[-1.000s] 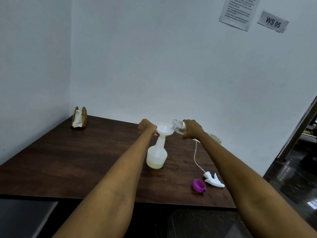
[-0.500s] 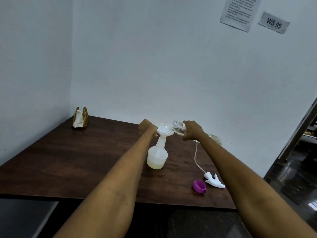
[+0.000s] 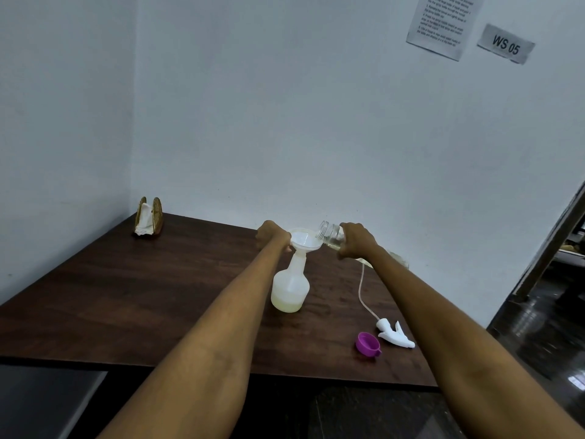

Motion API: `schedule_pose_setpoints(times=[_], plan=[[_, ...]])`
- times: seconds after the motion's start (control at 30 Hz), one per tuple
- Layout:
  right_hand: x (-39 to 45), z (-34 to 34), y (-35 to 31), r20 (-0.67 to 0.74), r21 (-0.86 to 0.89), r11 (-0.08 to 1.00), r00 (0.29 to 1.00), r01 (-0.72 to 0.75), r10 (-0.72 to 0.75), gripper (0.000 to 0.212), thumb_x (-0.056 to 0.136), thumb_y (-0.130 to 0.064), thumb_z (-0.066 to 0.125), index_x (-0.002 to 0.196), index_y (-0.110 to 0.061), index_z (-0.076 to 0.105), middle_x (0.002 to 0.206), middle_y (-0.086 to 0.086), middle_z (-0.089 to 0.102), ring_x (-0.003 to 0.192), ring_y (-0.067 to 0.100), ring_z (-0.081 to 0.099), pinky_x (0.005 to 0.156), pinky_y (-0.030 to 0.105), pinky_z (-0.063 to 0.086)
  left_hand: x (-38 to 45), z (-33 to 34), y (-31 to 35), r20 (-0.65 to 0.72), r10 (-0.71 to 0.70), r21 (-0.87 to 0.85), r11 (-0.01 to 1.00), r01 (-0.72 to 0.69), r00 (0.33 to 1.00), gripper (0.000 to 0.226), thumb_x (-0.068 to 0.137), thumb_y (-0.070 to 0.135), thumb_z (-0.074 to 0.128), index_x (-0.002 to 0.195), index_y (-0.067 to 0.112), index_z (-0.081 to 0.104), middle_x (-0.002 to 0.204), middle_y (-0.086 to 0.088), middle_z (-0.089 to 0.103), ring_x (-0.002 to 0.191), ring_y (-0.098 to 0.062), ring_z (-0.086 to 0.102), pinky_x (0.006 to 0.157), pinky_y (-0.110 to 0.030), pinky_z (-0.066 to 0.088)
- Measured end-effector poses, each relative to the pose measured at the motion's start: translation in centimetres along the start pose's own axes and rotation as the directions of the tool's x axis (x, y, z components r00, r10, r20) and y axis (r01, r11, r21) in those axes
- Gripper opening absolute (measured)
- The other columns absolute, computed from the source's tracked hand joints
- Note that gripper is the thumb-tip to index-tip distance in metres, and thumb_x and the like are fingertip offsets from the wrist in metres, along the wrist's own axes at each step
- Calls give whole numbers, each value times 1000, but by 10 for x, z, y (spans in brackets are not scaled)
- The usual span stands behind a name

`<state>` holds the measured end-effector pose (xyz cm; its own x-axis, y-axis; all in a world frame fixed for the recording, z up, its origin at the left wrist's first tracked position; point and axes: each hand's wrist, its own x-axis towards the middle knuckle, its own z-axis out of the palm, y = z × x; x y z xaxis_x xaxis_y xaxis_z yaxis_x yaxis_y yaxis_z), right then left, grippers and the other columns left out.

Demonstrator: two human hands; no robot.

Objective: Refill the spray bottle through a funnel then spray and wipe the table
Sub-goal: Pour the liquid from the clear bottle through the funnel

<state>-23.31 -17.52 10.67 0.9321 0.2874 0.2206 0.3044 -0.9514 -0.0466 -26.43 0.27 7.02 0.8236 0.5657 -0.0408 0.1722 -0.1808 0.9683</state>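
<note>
A translucent white spray bottle (image 3: 290, 288) stands on the dark wooden table (image 3: 158, 289) with pale yellowish liquid in its bottom part. A white funnel (image 3: 304, 239) sits in its neck. My left hand (image 3: 273, 234) grips the funnel's left rim. My right hand (image 3: 356, 239) holds a clear bottle (image 3: 330, 233) tipped on its side, its open mouth over the funnel's right edge. The white spray head (image 3: 395, 334) with its long tube lies on the table at the right, beside a purple cap (image 3: 367, 343).
A wooden napkin holder (image 3: 148, 217) with white napkins stands in the table's far left corner by the walls. Paper notices hang on the wall at upper right. A doorway and dark glossy floor lie to the right of the table.
The clear bottle's tilt over the funnel has changed slightly. Both hands stay where they were.
</note>
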Motion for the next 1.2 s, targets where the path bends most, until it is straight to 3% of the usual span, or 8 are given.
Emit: schedule_pose_setpoints(times=[0.17, 0.37, 0.67, 0.77, 0.87, 1.03, 1.13, 1.2], plan=[[5, 6, 1, -16, 74, 997, 1000, -13, 15, 49, 64, -15, 77, 106, -4, 54, 97, 5, 54, 87, 20, 45, 68, 26, 37, -3, -2, 1, 29, 2, 0, 1000, -2, 1000, 10, 85, -1, 58, 75, 1, 61, 85, -16, 74, 72, -28, 73, 72, -34, 61], [6, 13, 4, -30, 141, 990, 999, -14, 18, 44, 62, -15, 79, 97, -6, 55, 91, 3, 51, 85, 20, 46, 67, 27, 37, -1, -1, -1, 19, -4, 12, 1000, 4, 1000, 20, 86, -2, 57, 66, 2, 55, 86, -18, 74, 42, -19, 56, 61, -30, 57], [3, 15, 8, -19, 146, 989, 1000, -16, 19, 42, 61, -13, 77, 87, -13, 45, 90, 3, 51, 84, 21, 46, 63, 25, 37, -2, -1, 1, 39, -24, -15, 1000, 25, 999, 24, 86, -5, 58, 63, 0, 53, 82, -19, 73, 41, -19, 55, 60, -30, 57], [2, 14, 7, -31, 156, 988, 999, -6, 11, 41, 61, -11, 77, 85, -12, 44, 88, 3, 51, 83, 21, 46, 56, 24, 34, -1, -1, 5, 87, -42, -55, 997, 47, 995, 31, 90, -3, 55, 60, -1, 50, 49, -11, 64, 24, -13, 50, 46, -23, 52], [4, 14, 7, -37, 143, 990, 999, 8, -3, 42, 61, -13, 78, 86, -13, 44, 89, 2, 50, 84, 20, 45, 66, 26, 36, -1, -2, 5, 125, -70, -82, 993, 81, 990, 33, 92, -2, 52, 59, 0, 49, 25, -1, 47, 15, -7, 41, 39, -20, 47], [5, 15, 8, -37, 153, 988, 999, 0, 6, 40, 61, -12, 77, 85, -12, 45, 88, 2, 51, 83, 20, 46, 66, 27, 37, -5, -6, 0, 126, -48, -101, 993, 61, 991, 34, 92, -3, 52, 59, 0, 48, 38, -5, 55, 16, -6, 42, 38, -18, 46], [5, 16, 7, -31, 158, 987, 999, -2, 7, 40, 61, -12, 77, 85, -12, 45, 89, 2, 51, 83, 20, 46, 66, 26, 36, -7, -4, -1, 87, -34, -97, 994, 42, 996, 36, 94, 1, 53, 58, 0, 49, 63, -15, 68, 32, -15, 58, 41, -21, 48], [5, 16, 7, -26, 164, 986, 1000, -2, 7, 41, 60, -12, 77, 85, -13, 45, 89, 2, 51, 84, 20, 46, 66, 26, 36, -8, -3, -1, 96, -36, -86, 995, 44, 995, 36, 94, 1, 53, 59, 0, 50, 54, -13, 64, 28, -12, 57, 42, -21, 49]])
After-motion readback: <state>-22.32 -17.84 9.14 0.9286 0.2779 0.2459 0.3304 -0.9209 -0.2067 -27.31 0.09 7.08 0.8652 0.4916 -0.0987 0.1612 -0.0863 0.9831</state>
